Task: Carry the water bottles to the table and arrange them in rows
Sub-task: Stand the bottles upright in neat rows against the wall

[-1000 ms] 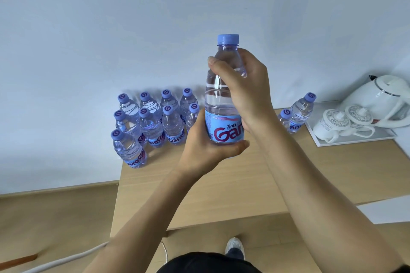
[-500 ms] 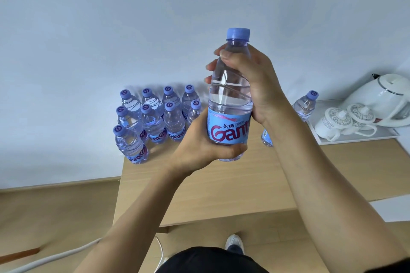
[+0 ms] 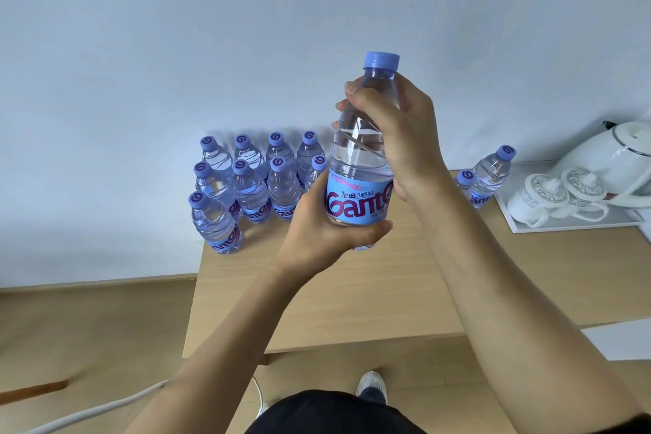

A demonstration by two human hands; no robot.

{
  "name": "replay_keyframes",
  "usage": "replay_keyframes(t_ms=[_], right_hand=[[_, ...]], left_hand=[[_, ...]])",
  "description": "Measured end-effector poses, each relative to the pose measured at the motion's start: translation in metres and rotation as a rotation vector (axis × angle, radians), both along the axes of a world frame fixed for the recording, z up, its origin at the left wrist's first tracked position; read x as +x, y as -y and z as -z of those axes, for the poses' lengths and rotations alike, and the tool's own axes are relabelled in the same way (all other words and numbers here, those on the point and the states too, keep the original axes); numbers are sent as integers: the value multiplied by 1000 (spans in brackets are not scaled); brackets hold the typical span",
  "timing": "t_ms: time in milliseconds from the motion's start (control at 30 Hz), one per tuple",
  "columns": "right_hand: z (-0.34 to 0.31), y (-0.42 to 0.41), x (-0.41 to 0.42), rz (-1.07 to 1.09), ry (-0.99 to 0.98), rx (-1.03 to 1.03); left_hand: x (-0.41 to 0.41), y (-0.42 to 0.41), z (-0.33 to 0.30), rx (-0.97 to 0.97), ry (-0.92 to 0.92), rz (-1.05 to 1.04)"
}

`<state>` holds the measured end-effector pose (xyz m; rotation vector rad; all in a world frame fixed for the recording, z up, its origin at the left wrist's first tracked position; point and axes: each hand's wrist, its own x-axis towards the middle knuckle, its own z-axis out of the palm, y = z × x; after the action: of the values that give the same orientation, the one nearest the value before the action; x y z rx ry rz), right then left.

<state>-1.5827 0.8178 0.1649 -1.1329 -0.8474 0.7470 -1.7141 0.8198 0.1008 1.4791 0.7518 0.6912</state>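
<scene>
Bottles [image 3: 246, 187] with blue caps stood grouped in rows at the far left corner of the tabletop [image 3: 352, 292], against the pale wall, nine of them visible and the rightmost partly hidden behind the left hand [image 3: 317, 229]. That hand curled round the lower, labelled part of one held bottle [image 3: 359, 166], thumb across the front below the label. The right hand [image 3: 398, 137] gripped the same bottle higher up, fingers wrapped round its clear shoulder just under the cap. The held bottle was upright in the air above the middle of the tabletop, touching neither the surface nor the rows. Two more bottles [image 3: 488, 176] stood to the right, close together, one partly covered by the right forearm. Just beside them lay a white tray [image 3: 528, 227] carrying two lidded cups [image 3: 556, 194] and a white kettle [image 3: 613, 158]. A pale cable [image 3: 88, 410] ran over the wooden floor [image 3: 88, 328] at lower left, and one shoe [image 3: 371, 386] showed below the tabletop's near edge.
</scene>
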Motion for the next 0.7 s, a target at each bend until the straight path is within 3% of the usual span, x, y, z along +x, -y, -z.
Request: replay_keyframes(t_ms=[700], right_hand=[[77, -31, -75, -125, -15, -271]], left_hand=[[-76, -4, 70, -152, -13, -72]])
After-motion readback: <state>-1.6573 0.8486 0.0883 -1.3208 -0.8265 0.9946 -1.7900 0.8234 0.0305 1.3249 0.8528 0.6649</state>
